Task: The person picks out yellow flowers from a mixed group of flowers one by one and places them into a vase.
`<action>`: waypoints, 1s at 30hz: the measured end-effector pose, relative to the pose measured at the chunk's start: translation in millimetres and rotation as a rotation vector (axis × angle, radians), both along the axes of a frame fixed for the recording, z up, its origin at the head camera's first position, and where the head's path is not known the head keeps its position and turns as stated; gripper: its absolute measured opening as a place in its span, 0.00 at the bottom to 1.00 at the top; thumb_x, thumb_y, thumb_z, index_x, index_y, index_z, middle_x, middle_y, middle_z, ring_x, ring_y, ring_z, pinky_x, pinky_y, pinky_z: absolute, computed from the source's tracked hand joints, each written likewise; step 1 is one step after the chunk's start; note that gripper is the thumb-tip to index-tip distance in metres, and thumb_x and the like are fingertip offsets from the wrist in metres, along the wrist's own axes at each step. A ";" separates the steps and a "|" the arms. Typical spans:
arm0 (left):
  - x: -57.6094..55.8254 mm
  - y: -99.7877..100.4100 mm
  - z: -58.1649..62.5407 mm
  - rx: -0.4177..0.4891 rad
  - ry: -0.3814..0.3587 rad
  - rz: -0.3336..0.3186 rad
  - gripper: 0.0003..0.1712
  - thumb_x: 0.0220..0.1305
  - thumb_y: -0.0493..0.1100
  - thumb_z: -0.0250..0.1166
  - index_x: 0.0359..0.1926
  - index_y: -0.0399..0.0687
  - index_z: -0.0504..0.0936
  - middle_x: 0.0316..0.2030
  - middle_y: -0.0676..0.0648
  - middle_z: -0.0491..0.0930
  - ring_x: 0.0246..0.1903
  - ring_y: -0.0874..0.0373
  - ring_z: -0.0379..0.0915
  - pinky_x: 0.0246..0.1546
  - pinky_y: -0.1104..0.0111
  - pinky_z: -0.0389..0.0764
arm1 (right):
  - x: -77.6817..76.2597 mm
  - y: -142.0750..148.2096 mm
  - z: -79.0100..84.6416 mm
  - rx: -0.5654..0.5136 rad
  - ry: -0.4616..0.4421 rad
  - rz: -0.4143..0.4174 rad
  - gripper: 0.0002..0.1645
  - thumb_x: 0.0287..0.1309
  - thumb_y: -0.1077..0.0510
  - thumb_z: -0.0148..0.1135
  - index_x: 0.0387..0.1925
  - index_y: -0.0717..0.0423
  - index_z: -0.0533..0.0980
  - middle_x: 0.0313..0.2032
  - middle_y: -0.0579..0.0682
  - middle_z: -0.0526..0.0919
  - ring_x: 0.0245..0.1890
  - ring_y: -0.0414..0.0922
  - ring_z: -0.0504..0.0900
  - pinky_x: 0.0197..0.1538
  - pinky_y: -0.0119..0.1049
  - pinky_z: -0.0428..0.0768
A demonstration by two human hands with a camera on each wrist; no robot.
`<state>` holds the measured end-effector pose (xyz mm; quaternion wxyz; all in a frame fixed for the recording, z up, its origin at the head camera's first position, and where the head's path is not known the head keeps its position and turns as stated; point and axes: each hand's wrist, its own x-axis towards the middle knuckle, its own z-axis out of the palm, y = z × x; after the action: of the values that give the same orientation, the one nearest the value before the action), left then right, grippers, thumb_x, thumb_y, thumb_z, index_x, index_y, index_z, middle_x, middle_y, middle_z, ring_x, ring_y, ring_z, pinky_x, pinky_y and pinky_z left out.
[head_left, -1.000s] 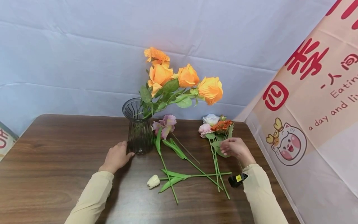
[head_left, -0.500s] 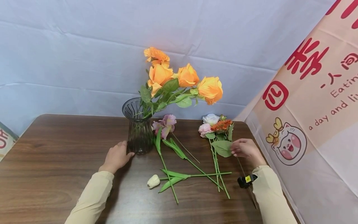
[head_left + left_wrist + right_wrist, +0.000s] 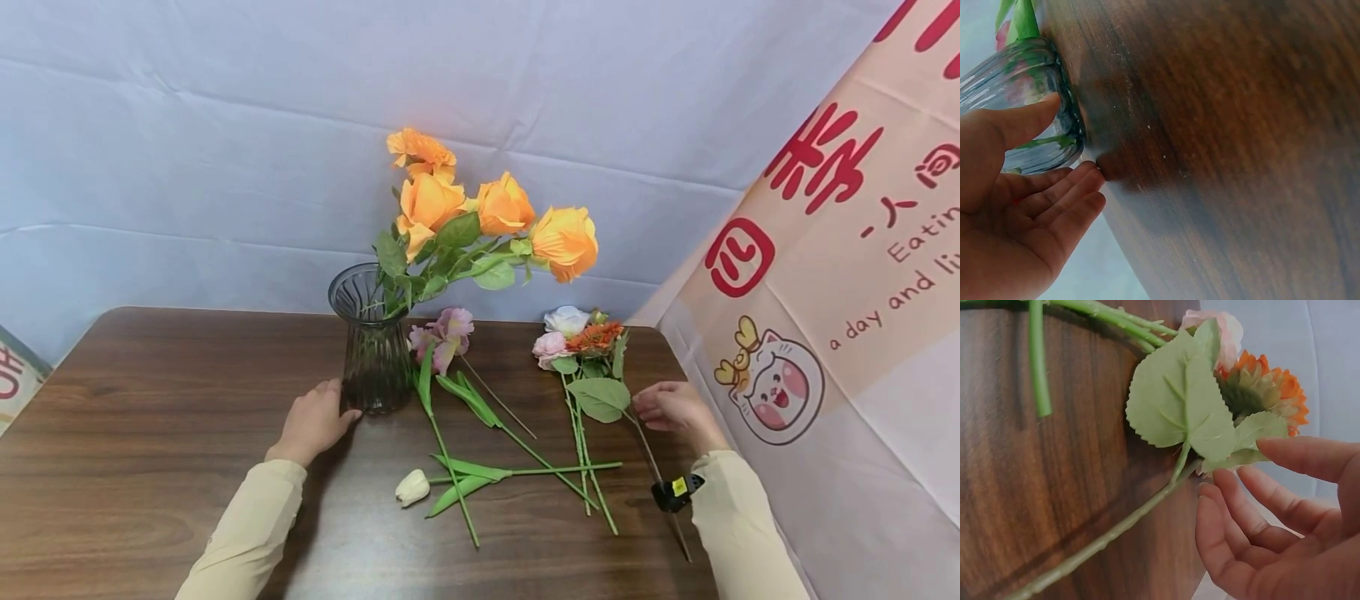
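My left hand rests on the table against the left side of a dark ribbed glass vase. In the left wrist view its thumb lies over the glass and the other fingers extend loosely by the base. Orange roses and a ruffled orange flower lean out of the vase to the right. My right hand hovers with loosely bent fingers beside the brown-green stem of an orange daisy-like flower. A broad green leaf spreads from that stem, left of the fingertips.
A pink rose and a white rose lie beside the orange flower. Crossed green stems, a white tulip and a purple flower lie mid-table. A pale cloth hangs behind; a printed banner borders the right.
My right hand has drawn back to the right, off the broad leaf, uncovering the leaf and more of the stem. The left hand and vase have stayed put.
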<state>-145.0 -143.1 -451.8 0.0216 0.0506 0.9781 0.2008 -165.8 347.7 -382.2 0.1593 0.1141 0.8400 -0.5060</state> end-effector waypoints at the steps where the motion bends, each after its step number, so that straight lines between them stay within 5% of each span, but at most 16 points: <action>1: 0.2 0.0 0.3 0.000 0.001 0.000 0.35 0.59 0.45 0.63 0.55 0.19 0.64 0.50 0.24 0.69 0.47 0.32 0.68 0.47 0.46 0.71 | 0.3 0.9 -0.9 0.003 -0.004 -0.001 0.12 0.57 0.69 0.51 0.38 0.77 0.73 0.27 0.51 0.82 0.26 0.42 0.79 0.31 0.35 0.81; 10: 1.1 -0.4 1.9 0.008 0.010 -0.007 0.35 0.58 0.45 0.63 0.55 0.19 0.64 0.50 0.24 0.69 0.47 0.32 0.69 0.46 0.46 0.71 | 5.3 5.9 -9.5 0.069 -0.034 0.019 0.15 0.56 0.73 0.40 0.42 0.82 0.68 0.27 0.51 0.81 0.27 0.43 0.78 0.31 0.37 0.80; 30: 1.7 -0.7 2.0 0.009 0.023 -0.008 0.35 0.58 0.44 0.64 0.54 0.18 0.64 0.49 0.24 0.70 0.46 0.32 0.69 0.45 0.46 0.72 | 2.3 2.9 -22.4 0.133 -0.053 0.042 0.12 0.54 0.74 0.43 0.37 0.79 0.70 0.23 0.51 0.79 0.22 0.44 0.75 0.27 0.38 0.79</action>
<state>-143.2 -143.9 -449.8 0.0109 0.0568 0.9771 0.2045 -163.4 350.7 -404.6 0.1840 0.1200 0.8695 -0.4423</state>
